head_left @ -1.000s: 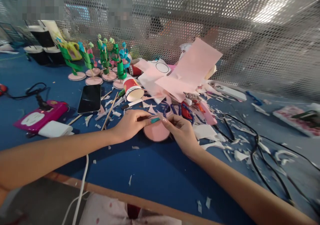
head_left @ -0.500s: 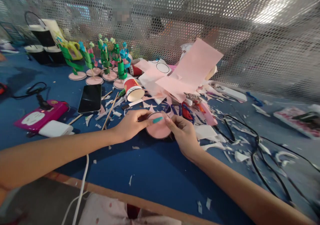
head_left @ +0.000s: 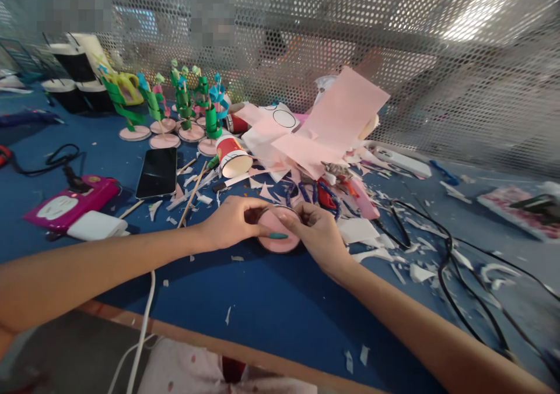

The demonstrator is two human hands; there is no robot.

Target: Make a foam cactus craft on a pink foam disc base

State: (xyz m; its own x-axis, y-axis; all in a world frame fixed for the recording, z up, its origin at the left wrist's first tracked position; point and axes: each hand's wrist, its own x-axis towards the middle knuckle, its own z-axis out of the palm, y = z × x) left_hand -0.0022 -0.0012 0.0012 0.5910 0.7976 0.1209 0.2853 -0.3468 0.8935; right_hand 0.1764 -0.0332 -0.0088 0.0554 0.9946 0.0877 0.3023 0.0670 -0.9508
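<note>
Between my two hands is a round pink paper disc (head_left: 276,243) with a dark rim, held just above the near middle of the blue table. My left hand (head_left: 236,224) grips its left edge, the teal-nailed thumb lying across the pink face and the fingers behind. On the right edge, my right hand (head_left: 318,228) pinches the disc with its thumb on top and fingers curled at the far rim. Behind the hands lie pink paper sheets (head_left: 345,114) in a pile and a red paper cup (head_left: 231,156) on its side.
Finished-looking paper flowers (head_left: 186,105) on pink round bases stand at the back left. Nearer are a black phone (head_left: 157,172), a magenta power strip (head_left: 72,201) and a white charger (head_left: 97,225). Black cables (head_left: 450,260) and paper scraps lie to the right. A perforated metal screen (head_left: 415,79) rises behind.
The disc has come slightly toward me. My left thumb has shifted down across its face, and my right fingers have moved along its far edge. A dark blue object now shows at far left.
</note>
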